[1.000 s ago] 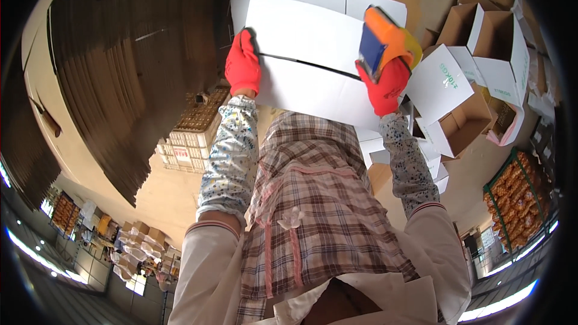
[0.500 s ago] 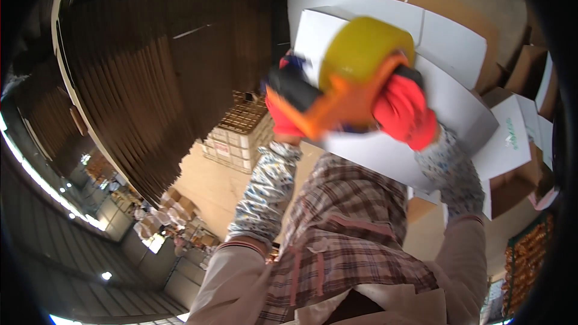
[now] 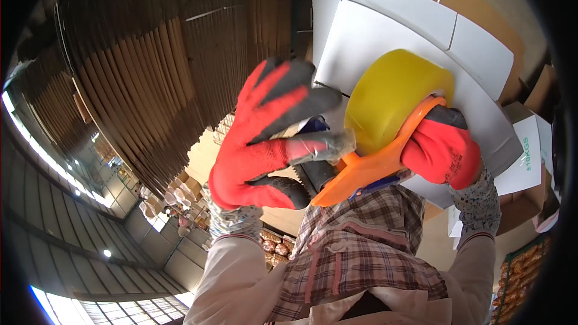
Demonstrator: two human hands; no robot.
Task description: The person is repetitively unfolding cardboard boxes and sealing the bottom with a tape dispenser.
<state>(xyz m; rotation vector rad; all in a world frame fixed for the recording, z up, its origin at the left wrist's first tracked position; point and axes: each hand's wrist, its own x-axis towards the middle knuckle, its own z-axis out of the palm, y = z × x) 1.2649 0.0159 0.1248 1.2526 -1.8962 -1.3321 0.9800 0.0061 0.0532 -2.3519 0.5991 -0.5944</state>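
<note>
My right hand (image 3: 442, 150), in a red glove, grips the handle of an orange tape dispenser (image 3: 367, 171) that carries a thick yellow tape roll (image 3: 391, 99). The dispenser is held close to the camera. My left hand (image 3: 259, 144), also red-gloved with dark fingertips, is spread at the dispenser's front end, and a clear strip of tape lies across one finger. Behind both hands lies a white folded carton (image 3: 385, 36) with its flaps shut. My plaid apron and pale sleeves fill the lower middle.
Tall stacks of flattened brown cardboard (image 3: 150, 72) fill the left side. Open white boxes (image 3: 530, 150) stand at the right, with brown cartons (image 3: 475, 0) beyond the white carton. Crates of orange goods (image 3: 524, 283) sit at the lower right.
Both hands left the white carton. The right hand brought the dispenser up close to the camera, and the left hand moved to its front end and spread its fingers.
</note>
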